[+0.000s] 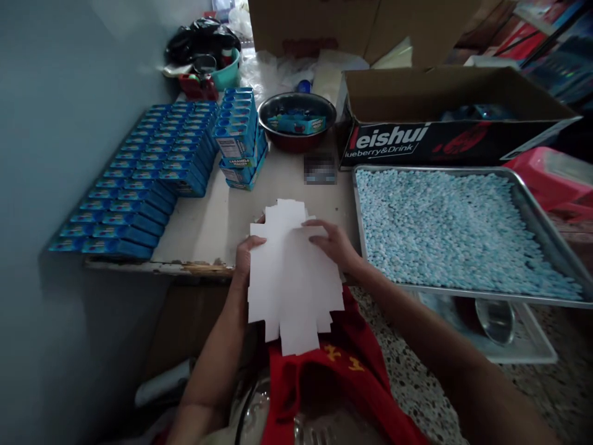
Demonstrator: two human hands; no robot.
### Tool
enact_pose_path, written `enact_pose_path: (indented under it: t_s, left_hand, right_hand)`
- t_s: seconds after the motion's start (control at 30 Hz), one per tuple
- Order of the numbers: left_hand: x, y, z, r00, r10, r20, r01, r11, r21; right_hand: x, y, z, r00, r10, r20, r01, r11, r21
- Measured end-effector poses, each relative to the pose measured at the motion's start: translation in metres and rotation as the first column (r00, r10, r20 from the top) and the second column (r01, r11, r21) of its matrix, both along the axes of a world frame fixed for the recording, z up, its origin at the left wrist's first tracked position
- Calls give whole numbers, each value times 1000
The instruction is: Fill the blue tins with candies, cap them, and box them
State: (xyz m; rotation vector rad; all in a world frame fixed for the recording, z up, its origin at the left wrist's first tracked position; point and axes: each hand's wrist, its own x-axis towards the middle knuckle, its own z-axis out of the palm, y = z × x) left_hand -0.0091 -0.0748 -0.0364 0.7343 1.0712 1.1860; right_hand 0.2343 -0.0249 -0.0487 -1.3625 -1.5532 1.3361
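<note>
A flat white sheet of card (296, 278) with stepped, tabbed edges, looking like unfolded carton blanks, lies over my lap at the table's front edge. My left hand (244, 254) grips its left edge, thumb on top and the other fingers hidden underneath. At the upper right, my right hand (331, 243) has its thumb and fingers on the card's face and edge. Whether it is one blank or a stack, I cannot tell. Beyond it, on the table, stands a stack of blue printed candy boxes (236, 139).
Rows of blue boxes (152, 167) fill the table's left side. A metal bowl (299, 139) holds more boxes. To the right are a metal tray (360, 228) of small pale-blue candies and a black-printed cardboard box (445, 139). A scoop (495, 320) lies below the tray.
</note>
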Motion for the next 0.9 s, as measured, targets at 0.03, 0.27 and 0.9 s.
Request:
enact_pose_path:
  t_s: [0.03, 0.27, 0.9]
  left_hand:
    - [5, 3, 2, 998, 10, -59, -8, 999, 39]
    - [3, 15, -1, 763, 63, -644, 73, 981, 182]
    - [28, -2, 3, 750, 341, -566, -163, 926, 342]
  right_hand:
    - [-3, 1, -1, 988, 25, 155, -34, 998, 59]
    - [-35, 6, 30, 713, 199, 673, -309, 950, 47]
    - [-22, 9, 36, 811, 170, 560, -319, 931, 179]
